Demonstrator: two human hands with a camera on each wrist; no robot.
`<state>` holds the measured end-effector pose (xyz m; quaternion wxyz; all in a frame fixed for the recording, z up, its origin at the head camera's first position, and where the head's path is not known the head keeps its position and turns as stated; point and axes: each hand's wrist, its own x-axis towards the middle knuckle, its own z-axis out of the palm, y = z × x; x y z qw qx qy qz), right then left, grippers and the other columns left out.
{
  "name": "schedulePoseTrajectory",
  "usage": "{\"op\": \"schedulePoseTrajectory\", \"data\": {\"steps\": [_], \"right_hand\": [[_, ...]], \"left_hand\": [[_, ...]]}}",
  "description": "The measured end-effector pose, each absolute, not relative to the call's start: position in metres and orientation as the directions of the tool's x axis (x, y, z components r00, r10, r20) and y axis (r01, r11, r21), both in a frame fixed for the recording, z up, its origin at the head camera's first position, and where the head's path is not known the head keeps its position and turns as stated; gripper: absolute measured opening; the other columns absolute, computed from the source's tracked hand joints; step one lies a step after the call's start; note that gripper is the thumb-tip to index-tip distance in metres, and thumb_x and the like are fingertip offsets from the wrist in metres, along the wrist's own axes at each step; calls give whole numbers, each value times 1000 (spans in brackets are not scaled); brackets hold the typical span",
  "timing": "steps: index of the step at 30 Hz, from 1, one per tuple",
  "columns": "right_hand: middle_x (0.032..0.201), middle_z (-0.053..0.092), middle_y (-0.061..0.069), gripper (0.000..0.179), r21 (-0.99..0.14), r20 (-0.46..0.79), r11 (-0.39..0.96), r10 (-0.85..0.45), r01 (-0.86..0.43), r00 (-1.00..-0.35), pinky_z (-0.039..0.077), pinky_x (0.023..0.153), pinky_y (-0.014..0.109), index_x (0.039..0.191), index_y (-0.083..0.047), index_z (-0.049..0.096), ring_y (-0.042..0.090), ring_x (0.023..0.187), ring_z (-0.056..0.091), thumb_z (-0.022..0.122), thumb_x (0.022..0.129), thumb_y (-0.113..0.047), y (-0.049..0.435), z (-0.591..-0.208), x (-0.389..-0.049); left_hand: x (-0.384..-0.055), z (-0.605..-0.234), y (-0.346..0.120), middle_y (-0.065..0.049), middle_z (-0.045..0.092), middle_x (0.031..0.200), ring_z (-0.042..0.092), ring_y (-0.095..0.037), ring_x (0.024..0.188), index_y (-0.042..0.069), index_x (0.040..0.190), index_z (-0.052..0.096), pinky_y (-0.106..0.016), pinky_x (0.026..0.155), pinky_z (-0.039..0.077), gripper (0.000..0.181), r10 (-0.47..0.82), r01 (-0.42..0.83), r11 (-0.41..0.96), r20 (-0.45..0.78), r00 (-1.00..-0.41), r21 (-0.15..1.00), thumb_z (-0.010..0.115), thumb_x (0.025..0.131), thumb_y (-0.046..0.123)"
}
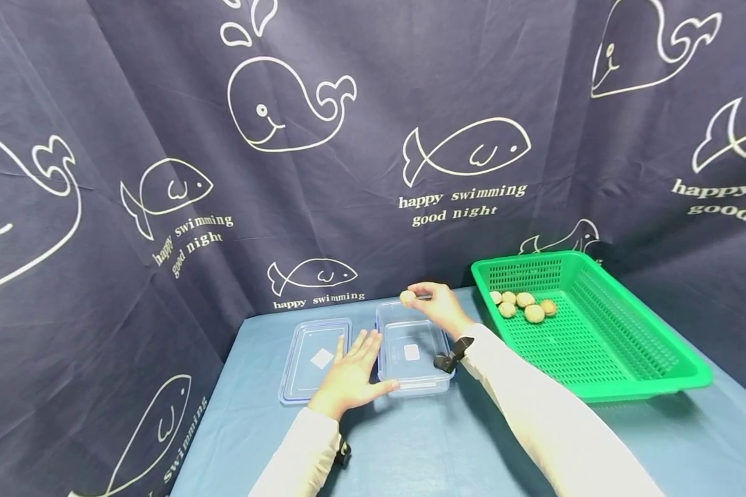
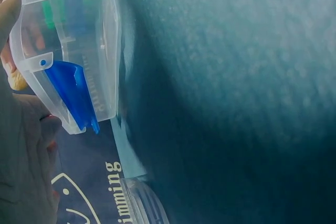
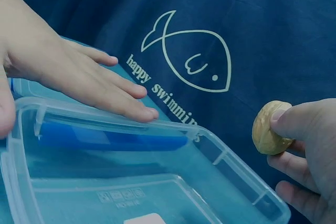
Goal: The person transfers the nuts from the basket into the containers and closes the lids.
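A walnut (image 3: 270, 128) is pinched between the thumb and fingers of my right hand (image 1: 438, 307), above the far edge of a clear plastic box (image 1: 413, 383). In the right wrist view the box shows a bare inside with a pale label on its floor. My left hand (image 1: 351, 379) lies with straight, spread fingers along the box's left rim, its thumb at the near corner. A blue latch (image 2: 73, 93) hangs on the box's side below that hand. Left of the hand, the clear lid (image 1: 307, 345) with a blue seal lies flat on the table.
On the right stands a green basket (image 1: 603, 390) with several walnuts (image 1: 534, 314) in its far left part. A blue cloth covers the table (image 1: 410, 449). Behind it hangs a dark curtain (image 1: 373, 207) printed with whales and fish.
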<state>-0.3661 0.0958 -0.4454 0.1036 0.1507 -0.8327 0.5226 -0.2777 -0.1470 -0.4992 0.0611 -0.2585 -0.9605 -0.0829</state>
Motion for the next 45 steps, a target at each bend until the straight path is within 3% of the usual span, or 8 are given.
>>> {"op": "schedulePoseTrajectory", "data": {"steps": [16, 24, 30, 36, 45], "right_hand": [[116, 72, 19, 38, -867, 307, 366, -143, -339, -941, 56, 92, 47, 120, 4, 70, 34, 107, 69, 78, 90, -18, 78, -465, -367], [111, 74, 19, 32, -876, 307, 342, -146, -339, -941, 55, 93, 46, 117, 5, 71, 32, 103, 70, 77, 90, -10, 69, -477, -369], [107, 75, 16, 27, -869, 302, 374, -115, -323, -946, 56, 90, 44, 113, 2, 74, 29, 99, 72, 78, 88, -9, 63, -484, -372], [109, 76, 13, 27, -867, 279, 394, -120, -304, -953, 55, 93, 45, 113, -1, 75, 30, 105, 71, 78, 89, -14, 60, -487, -372], [109, 75, 17, 30, -865, 258, 408, -136, -291, -957, 55, 93, 45, 114, 2, 74, 32, 106, 70, 78, 89, -14, 58, -490, -372]], "left_hand": [[-277, -497, -145, -4, 27, 166, 16, -24, 155, 9, 161, 26, -59, 122, 4, 104, 485, 505, 854, 160, -860, 122, 45, 87, 80], [-277, -497, -145, -5, 24, 166, 16, -25, 155, 8, 161, 24, -60, 122, 4, 105, 482, 501, 857, 155, -862, 119, 44, 88, 80], [-276, -497, -146, -5, 25, 166, 17, -26, 155, 7, 161, 25, -60, 122, 5, 105, 488, 507, 855, 160, -858, 114, 43, 88, 81], [-275, -497, -145, -5, 27, 165, 19, -25, 154, 7, 161, 25, -61, 121, 7, 104, 493, 511, 852, 159, -856, 111, 43, 89, 80], [-273, -495, -145, -7, 26, 166, 21, -25, 154, 5, 161, 23, -59, 122, 9, 103, 500, 516, 850, 148, -853, 104, 45, 90, 77]]}}
